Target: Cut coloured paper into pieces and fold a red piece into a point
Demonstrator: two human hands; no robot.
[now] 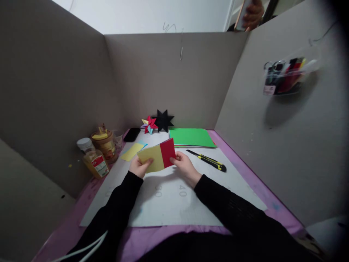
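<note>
Both hands hold sheets of coloured paper above the white mat [174, 207]. My left hand [139, 166] pinches the yellow paper [154, 159] at its left edge, thumb on the front. My right hand [184, 163] grips the red paper [167, 151] at its right side. The yellow sheet covers part of the red one, or lies against it; I cannot tell how they join. Behind the left hand lie loose yellow and blue paper pieces [132, 151]. A black and yellow utility knife [208, 161] rests on the mat to the right.
A green paper stack [191, 137] lies at the back, beside a black paper star [163, 120] and a multicoloured one [149, 124]. Left are a phone [132, 134], a glue bottle [95, 160] and a brown jar [106, 143]. Grey panels [169, 76] surround the table. Beyond, a person's hand [253, 16] holds a phone.
</note>
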